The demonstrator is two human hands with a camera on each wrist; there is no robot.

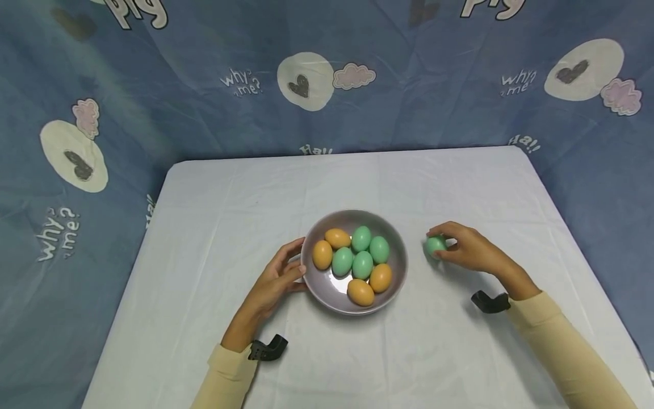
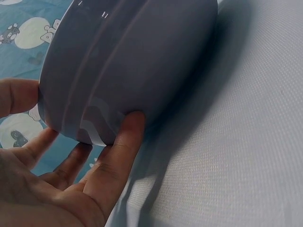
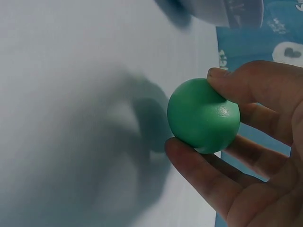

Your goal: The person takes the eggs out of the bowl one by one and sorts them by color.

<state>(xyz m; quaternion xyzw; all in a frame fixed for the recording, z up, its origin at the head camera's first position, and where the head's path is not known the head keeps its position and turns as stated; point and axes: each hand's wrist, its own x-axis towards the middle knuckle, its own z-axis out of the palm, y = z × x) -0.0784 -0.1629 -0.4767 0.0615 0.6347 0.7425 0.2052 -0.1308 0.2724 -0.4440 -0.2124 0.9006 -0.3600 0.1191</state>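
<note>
A grey-mauve bowl [image 1: 397,289] is near the middle of the white table, with several orange eggs [image 1: 360,292] and several green eggs [image 1: 362,265] inside. My left hand [image 1: 278,277] grips the bowl's left side, thumb at the rim and fingers against the outer wall. In the left wrist view the bowl's outside [image 2: 137,61] fills the upper part, and its contents are hidden. To the right of the bowl, my right hand [image 1: 467,248] pinches another green egg [image 3: 201,118] between thumb and fingers. That egg's shadow falls on the cloth beside it.
White cloth [image 1: 245,199] covers the table. Behind and along both sides hangs a blue printed curtain [image 1: 204,102]. A black wrist mount [image 1: 268,347] sits on the left wrist, and another black mount [image 1: 490,302] on the right.
</note>
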